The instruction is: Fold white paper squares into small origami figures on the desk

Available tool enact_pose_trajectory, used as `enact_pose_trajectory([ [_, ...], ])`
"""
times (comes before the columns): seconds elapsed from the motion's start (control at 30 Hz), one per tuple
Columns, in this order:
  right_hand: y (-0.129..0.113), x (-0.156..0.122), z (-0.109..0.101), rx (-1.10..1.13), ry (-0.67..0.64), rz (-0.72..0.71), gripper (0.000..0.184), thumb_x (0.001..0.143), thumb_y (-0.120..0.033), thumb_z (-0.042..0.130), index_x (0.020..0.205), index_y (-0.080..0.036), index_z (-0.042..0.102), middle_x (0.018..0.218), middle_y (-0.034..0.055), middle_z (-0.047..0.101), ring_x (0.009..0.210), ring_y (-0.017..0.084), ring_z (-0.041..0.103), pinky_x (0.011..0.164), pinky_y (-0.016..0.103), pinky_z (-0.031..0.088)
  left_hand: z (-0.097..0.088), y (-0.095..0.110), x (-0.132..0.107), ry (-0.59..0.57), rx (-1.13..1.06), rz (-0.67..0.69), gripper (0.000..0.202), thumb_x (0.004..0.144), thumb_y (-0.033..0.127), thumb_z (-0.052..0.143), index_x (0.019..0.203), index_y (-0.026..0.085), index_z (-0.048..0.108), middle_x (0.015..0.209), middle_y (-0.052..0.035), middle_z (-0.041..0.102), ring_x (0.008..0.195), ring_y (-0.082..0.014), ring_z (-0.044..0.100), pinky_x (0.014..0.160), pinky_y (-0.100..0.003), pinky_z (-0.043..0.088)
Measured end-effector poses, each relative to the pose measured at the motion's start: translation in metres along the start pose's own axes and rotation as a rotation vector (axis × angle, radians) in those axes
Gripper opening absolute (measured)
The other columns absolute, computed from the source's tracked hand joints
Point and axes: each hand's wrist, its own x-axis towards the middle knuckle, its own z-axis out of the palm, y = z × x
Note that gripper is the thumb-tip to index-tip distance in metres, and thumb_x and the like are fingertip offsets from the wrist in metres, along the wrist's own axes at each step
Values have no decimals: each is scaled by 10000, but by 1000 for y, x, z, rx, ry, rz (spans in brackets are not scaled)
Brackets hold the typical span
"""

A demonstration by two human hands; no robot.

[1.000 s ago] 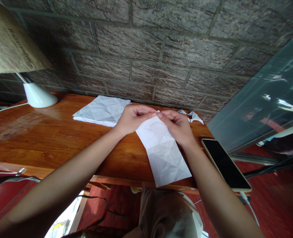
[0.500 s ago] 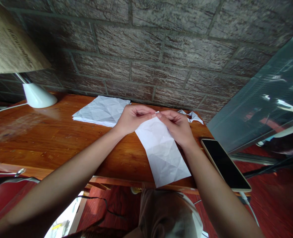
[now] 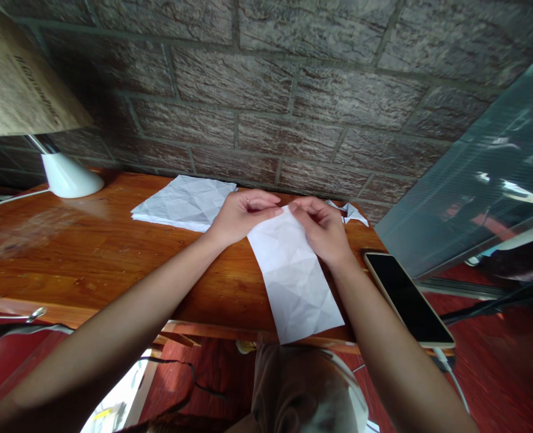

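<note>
A creased white sheet of paper (image 3: pixel 296 279) hangs from my two hands, its far end lifted and its near end reaching the table's front edge. My left hand (image 3: pixel 243 216) pinches the far left part of the sheet between thumb and fingers. At the far right corner, my right hand (image 3: pixel 323 225) grips the same sheet, a small gap from the left fingertips. Behind my left hand lies a stack of creased white paper (image 3: pixel 180 199). A folded white paper piece (image 3: pixel 354 214) sits just beyond my right hand, partly covered by it.
The wooden table (image 3: pixel 81 252) meets a stone-patterned wall (image 3: pixel 257 84). At the left stands a lamp with a white base (image 3: pixel 70 174). A phone (image 3: pixel 408 297) with a plugged-in cable (image 3: pixel 456 379) lies at the right edge. A glass panel (image 3: pixel 487 174) rises beyond it.
My fingertips have moved slightly apart along the sheet's far edge. The sheet's near end has shifted a little to the left.
</note>
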Motion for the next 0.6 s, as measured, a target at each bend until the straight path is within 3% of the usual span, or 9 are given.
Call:
enact_pose_trajectory([
  [0.17, 3, 3, -5, -3, 86, 9, 267, 806, -480, 775, 838, -222, 715, 765, -5, 699, 643, 134, 565, 615, 274, 454, -1, -6, 2, 10, -74, -136, 474, 562, 416, 939, 929, 155, 791, 870, -83, 802, 809, -219, 739, 779, -333, 570],
  [0.33, 4, 3, -5, -12, 104, -13, 271, 807, -481, 774, 830, -219, 709, 769, -3, 701, 655, 130, 571, 623, 270, 457, 2, -9, 2, 43, -134, -173, 405, 530, 391, 956, 823, 160, 798, 855, -78, 800, 791, -208, 725, 773, -329, 556],
  [0.6, 8, 7, -7, -52, 186, -83, 294, 804, -492, 760, 825, -205, 703, 746, -3, 706, 646, 129, 585, 602, 258, 453, 2, -11, 2, 27, -152, -222, 458, 516, 383, 960, 880, 156, 798, 914, -72, 801, 851, -215, 721, 839, -345, 541],
])
